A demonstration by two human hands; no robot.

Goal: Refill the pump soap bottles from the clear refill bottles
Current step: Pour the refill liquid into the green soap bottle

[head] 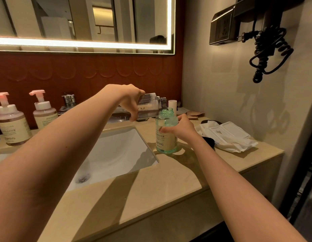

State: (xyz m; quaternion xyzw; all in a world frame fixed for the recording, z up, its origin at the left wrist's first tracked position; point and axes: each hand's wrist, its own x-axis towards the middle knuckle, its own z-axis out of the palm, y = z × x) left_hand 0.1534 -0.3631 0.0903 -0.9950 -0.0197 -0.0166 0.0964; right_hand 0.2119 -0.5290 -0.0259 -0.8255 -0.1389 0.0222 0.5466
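My left hand [130,100] grips a clear refill bottle [150,106], tipped almost level, its threaded mouth right over the neck of a green soap bottle [166,135]. The green bottle stands upright on the counter to the right of the sink, with no pump on it and a cream label. My right hand [179,127] wraps around its right side and steadies it. Two pink pump bottles, one [11,121] and another [44,110], stand at the back left with their pumps on.
A white sink [116,151] lies left of the green bottle, with a chrome tap [68,102] behind my left arm. White packets and tissue [226,135] sit at the counter's right end. A small white cylinder [172,104] stands behind the bottles. A coiled hairdryer cord [267,53] hangs on the wall.
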